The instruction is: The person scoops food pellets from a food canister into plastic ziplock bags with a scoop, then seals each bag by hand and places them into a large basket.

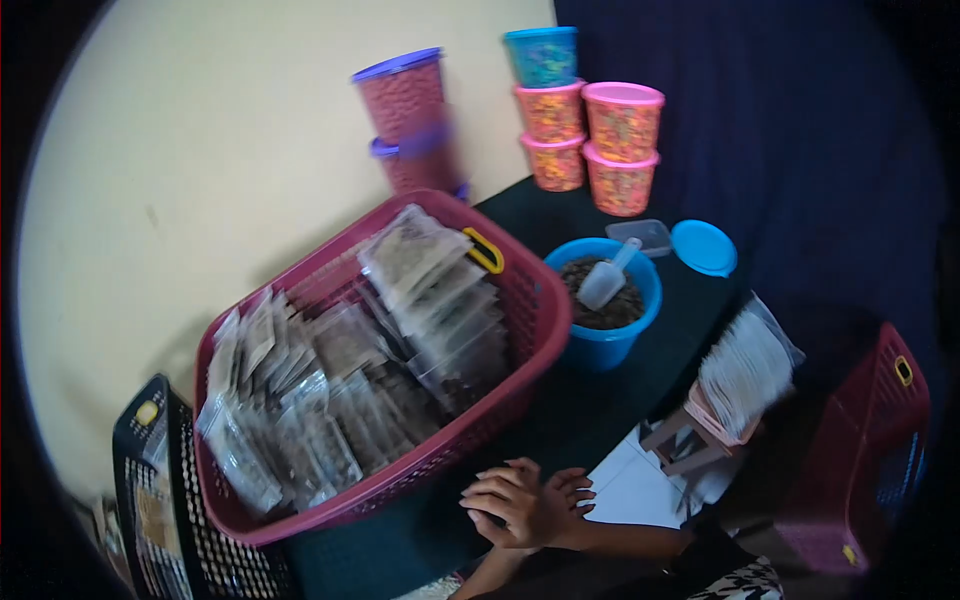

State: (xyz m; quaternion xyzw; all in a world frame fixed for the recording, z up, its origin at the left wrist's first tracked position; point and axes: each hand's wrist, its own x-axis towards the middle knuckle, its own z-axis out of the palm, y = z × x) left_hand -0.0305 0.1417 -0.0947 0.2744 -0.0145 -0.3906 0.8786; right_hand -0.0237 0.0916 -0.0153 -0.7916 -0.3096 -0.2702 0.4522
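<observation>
Right hand (508, 507) crosses left hand (567, 494), fingers loosely parted, nothing visibly held; the left palm is obscured. Packets (440, 320) stand in the pink basket (548, 325) on the worktop (550, 415), near the hands. Apparently between handling steps; further handling calls for uncrossing the wrists.

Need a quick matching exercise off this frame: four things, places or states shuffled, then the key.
1. Scoop
2. Rows of clear packets
3. Blue-lidded tub
4. Person's hands

A. On top of two pink-lidded tubs
B. One crossed over the other
C. In the blue bucket
D. In the maroon basket

Pairs: 1-C, 2-D, 3-A, 4-B
</observation>
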